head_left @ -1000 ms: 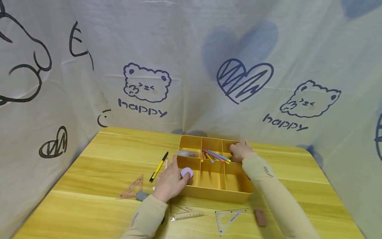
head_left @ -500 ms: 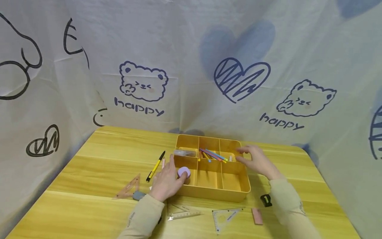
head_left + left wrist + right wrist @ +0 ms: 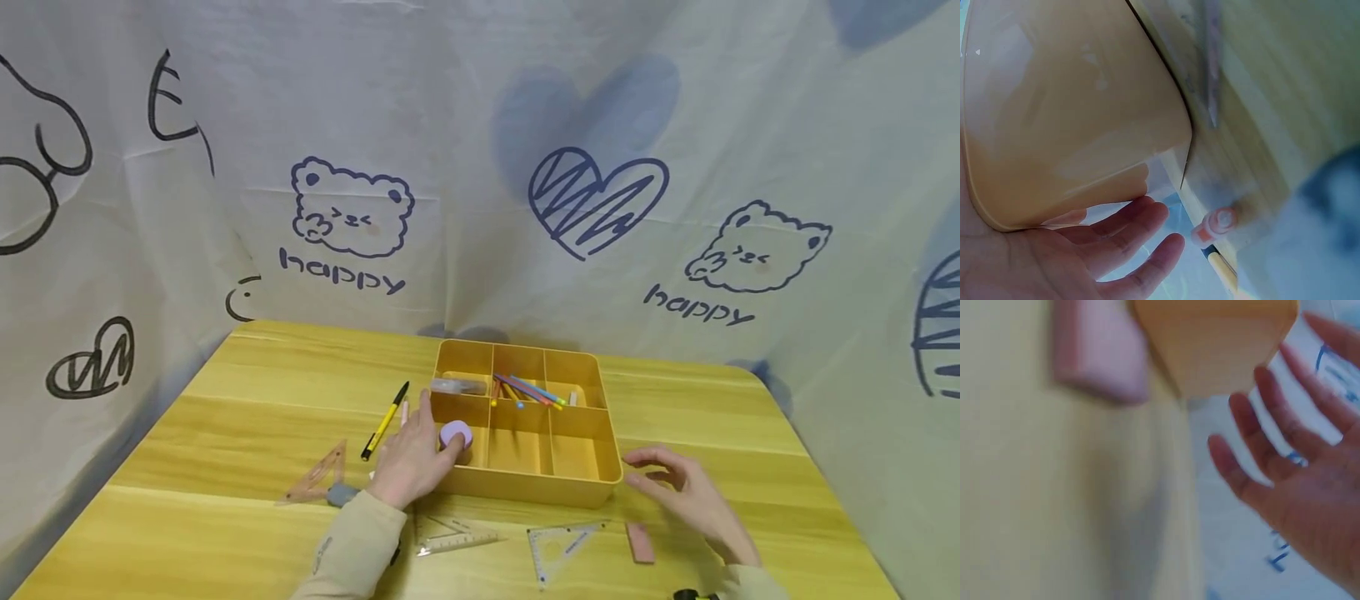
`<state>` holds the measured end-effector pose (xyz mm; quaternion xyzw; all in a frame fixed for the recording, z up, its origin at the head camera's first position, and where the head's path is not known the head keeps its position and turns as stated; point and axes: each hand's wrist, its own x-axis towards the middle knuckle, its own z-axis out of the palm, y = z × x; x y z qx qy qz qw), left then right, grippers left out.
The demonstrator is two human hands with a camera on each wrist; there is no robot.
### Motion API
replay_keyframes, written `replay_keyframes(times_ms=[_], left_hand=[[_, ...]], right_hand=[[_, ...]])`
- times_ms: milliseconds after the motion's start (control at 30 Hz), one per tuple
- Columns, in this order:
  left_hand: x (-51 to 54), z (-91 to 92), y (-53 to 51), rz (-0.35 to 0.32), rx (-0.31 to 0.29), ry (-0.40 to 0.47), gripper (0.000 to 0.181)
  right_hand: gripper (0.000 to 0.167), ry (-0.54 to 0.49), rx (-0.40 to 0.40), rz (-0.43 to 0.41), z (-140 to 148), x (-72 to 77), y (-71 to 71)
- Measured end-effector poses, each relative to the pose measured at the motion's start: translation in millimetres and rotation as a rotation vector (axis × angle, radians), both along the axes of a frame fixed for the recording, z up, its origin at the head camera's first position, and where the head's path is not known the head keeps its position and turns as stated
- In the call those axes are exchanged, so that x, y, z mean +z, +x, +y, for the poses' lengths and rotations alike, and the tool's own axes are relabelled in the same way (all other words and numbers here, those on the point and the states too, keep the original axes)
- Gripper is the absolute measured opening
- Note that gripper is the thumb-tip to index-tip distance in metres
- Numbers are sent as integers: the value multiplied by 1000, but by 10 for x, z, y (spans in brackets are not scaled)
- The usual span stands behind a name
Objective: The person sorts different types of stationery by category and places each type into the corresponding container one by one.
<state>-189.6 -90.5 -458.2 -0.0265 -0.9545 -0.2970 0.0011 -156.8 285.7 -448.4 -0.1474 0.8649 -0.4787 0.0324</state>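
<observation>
the yellow box [image 3: 532, 488] sits on the wooden table [image 3: 225, 417], and i can see it well from my far-off seat. the left hand [image 3: 411, 462] grips its left wall, thumb over the rim near the purple round thing [image 3: 456, 432], fingers on the outside. the right hand [image 3: 688, 492] holds nothing — its fingers are loosely bent, just beside the box's front right corner and near the pink block [image 3: 640, 543]. i think the step in hand is keeping the box still while the right hand works next to it. to do that well, i'd keep the left hold firm but gentle, so the box can't slide. for the pink block, i'd come straight down and pinch its long sides — slowly, as a bump to the box could roll the thin sticks [image 3: 534, 395] lying over its inside wall.
</observation>
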Motion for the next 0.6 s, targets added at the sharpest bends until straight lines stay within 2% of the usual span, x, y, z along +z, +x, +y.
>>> replay_keyframes(times_ms=[100,167,233,333,467,600], left_hand=[[5,-19,-4,8,3,-1,92],[4,-18,-6,7,0,1,92],[3,-16,-5,6,-3,0,92],[-2,-10,-3,2,-3,-5,92],[1,-15,-2,6,-5,-13,91],[11,-23,3,-2,-8,-9,92]], right_hand=[[31,-113,127,-65,101,-138,30],[33,-119,203,-87,167,-206,49],[37,-97,247,-125,213,-243,71],[46,-59,246,-243,251,-253,109],[59,-78,222,-383,261,-244,146],[63,-123,257,-404,270,-271,168]])
